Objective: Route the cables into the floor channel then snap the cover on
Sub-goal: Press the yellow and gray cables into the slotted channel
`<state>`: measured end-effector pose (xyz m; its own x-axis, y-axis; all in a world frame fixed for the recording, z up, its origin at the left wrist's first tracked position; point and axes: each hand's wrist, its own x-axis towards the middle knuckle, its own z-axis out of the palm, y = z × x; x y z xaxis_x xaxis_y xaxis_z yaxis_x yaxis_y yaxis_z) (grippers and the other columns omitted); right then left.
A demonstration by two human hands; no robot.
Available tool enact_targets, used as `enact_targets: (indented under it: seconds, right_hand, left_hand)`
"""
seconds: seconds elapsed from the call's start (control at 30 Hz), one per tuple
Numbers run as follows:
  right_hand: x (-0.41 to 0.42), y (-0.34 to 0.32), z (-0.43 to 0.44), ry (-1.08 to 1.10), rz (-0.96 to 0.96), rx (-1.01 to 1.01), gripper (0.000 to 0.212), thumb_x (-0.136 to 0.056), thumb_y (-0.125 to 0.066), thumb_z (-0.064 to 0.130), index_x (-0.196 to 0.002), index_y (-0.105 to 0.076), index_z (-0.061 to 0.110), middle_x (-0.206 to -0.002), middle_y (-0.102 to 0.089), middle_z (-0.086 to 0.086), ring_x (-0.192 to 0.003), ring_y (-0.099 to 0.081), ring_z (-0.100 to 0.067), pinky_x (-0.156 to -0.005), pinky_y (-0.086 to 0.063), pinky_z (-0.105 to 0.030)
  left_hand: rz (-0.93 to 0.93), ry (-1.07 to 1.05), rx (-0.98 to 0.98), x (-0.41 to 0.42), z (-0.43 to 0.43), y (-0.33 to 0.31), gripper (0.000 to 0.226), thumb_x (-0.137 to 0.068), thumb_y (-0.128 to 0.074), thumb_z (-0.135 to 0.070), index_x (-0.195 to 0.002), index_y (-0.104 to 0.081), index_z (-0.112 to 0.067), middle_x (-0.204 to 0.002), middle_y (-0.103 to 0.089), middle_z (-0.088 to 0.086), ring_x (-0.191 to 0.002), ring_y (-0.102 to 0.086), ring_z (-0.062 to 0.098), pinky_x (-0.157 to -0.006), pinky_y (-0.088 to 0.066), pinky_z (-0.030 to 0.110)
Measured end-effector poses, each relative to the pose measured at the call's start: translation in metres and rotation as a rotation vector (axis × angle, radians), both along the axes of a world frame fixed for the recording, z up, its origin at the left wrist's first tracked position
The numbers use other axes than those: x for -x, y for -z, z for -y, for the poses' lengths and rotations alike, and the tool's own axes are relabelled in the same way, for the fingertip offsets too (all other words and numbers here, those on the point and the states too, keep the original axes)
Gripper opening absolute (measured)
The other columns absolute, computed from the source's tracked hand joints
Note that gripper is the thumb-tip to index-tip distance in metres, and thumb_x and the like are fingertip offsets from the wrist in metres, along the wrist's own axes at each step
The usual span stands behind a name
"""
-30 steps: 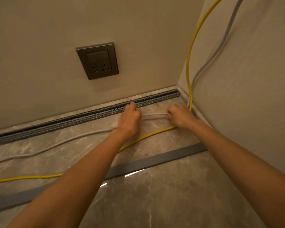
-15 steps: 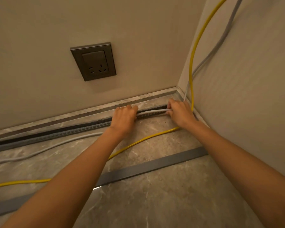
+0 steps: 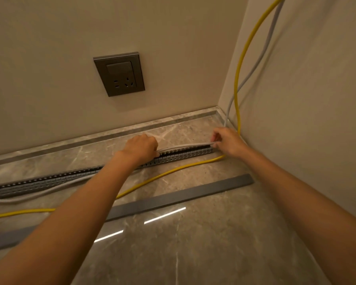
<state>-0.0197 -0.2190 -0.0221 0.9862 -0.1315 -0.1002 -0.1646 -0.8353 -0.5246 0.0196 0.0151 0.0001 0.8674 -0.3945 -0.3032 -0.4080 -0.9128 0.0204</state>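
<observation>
The left hand (image 3: 141, 148) and right hand (image 3: 227, 141) carried the grey cable (image 3: 185, 145) from the floor (image 3: 193, 243) to the channel (image 3: 183, 156), stretching it along the slotted top.

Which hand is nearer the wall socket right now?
Left. The left hand is at the floor channel, below and slightly right of the wall socket; the right hand, pinching the gray cable, is farther right near the corner.
</observation>
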Motion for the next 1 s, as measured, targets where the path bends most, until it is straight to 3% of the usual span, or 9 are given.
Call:
enact_targets:
  seconds: [0.1, 0.27, 0.4, 0.5, 0.57, 0.77, 0.87, 1.0]
  right_hand:
    - [0.002, 0.005, 0.003, -0.014, 0.004, 0.036, 0.009, -0.080, -0.066, -0.005, -0.081, -0.064, 0.003, -0.092, -0.068, -0.019, -0.082, -0.055, -0.020, -0.074, -0.042, -0.026]
    - [0.004, 0.010, 0.003, 0.009, 0.048, 0.044, 0.011, -0.081, -0.060, -0.008, -0.080, -0.067, 0.000, -0.091, -0.069, -0.020, -0.085, -0.060, -0.025, -0.077, -0.045, -0.030]
    - [0.007, 0.008, 0.004, -0.026, 0.025, 0.034, 0.008, -0.081, -0.064, -0.005, -0.085, -0.071, -0.003, -0.095, -0.071, -0.020, -0.093, -0.064, -0.028, -0.078, -0.043, -0.025]
    - [0.012, 0.010, 0.004, -0.045, -0.010, 0.027, 0.009, -0.082, -0.065, -0.001, -0.089, -0.072, -0.001, -0.100, -0.072, -0.018, -0.099, -0.064, -0.027, -0.091, -0.048, -0.032]
    - [0.014, 0.011, 0.002, -0.039, 0.006, 0.046, 0.009, -0.083, -0.065, 0.001, -0.088, -0.073, 0.000, -0.100, -0.072, -0.018, -0.100, -0.064, -0.027, -0.092, -0.049, -0.034]
    - [0.019, 0.017, -0.010, -0.026, 0.062, 0.163, 0.012, -0.088, -0.058, 0.002, -0.091, -0.069, 0.001, -0.109, -0.061, -0.018, -0.103, -0.058, -0.031, -0.091, -0.047, -0.036]
    - [0.022, 0.016, -0.011, -0.030, 0.053, 0.105, 0.009, -0.087, -0.058, 0.001, -0.095, -0.063, 0.003, -0.111, -0.058, -0.017, -0.106, -0.054, -0.029, -0.091, -0.044, -0.034]
    - [0.033, 0.010, -0.005, -0.064, 0.025, 0.055, 0.012, -0.084, -0.058, 0.004, -0.084, -0.048, 0.011, -0.103, -0.054, -0.013, -0.101, -0.053, -0.026, -0.083, -0.043, -0.033]
  left_hand:
    - [-0.078, -0.052, -0.054, 0.001, 0.000, -0.004, 0.039, -0.091, -0.058, -0.037, -0.108, -0.062, -0.002, -0.116, -0.062, 0.017, -0.099, -0.058, 0.030, -0.088, -0.048, 0.037]
    - [0.063, -0.005, -0.133, 0.013, 0.013, -0.009, 0.033, -0.093, -0.057, -0.025, -0.118, -0.055, -0.002, -0.124, -0.058, 0.016, -0.114, -0.056, 0.032, -0.092, -0.047, 0.037]
    - [0.175, 0.236, -0.008, 0.026, 0.024, 0.004, 0.020, -0.094, -0.049, -0.003, -0.114, -0.051, -0.006, -0.117, -0.056, 0.015, -0.100, -0.058, 0.034, -0.080, -0.049, 0.039]
    - [0.210, 0.297, 0.051, 0.033, 0.024, 0.010, 0.016, -0.095, -0.046, -0.006, -0.110, -0.052, -0.006, -0.113, -0.057, 0.014, -0.094, -0.058, 0.031, -0.069, -0.043, 0.035]
    - [0.224, 0.302, 0.063, 0.035, 0.024, 0.010, 0.017, -0.096, -0.044, -0.009, -0.109, -0.054, -0.006, -0.113, -0.056, 0.013, -0.094, -0.057, 0.030, -0.066, -0.038, 0.033]
    - [0.203, 0.208, 0.071, 0.040, 0.033, 0.008, 0.021, -0.090, -0.052, -0.004, -0.108, -0.061, -0.002, -0.113, -0.056, 0.015, -0.100, -0.056, 0.032, -0.075, -0.049, 0.038]
    - [0.185, 0.071, 0.135, 0.041, 0.033, 0.009, 0.017, -0.088, -0.054, -0.002, -0.104, -0.060, -0.001, -0.112, -0.058, 0.016, -0.099, -0.057, 0.033, -0.078, -0.051, 0.039]
    - [0.203, -0.029, 0.168, 0.046, 0.029, 0.013, 0.017, -0.088, -0.051, 0.003, -0.102, -0.060, 0.000, -0.111, -0.060, 0.018, -0.100, -0.057, 0.036, -0.079, -0.050, 0.041]
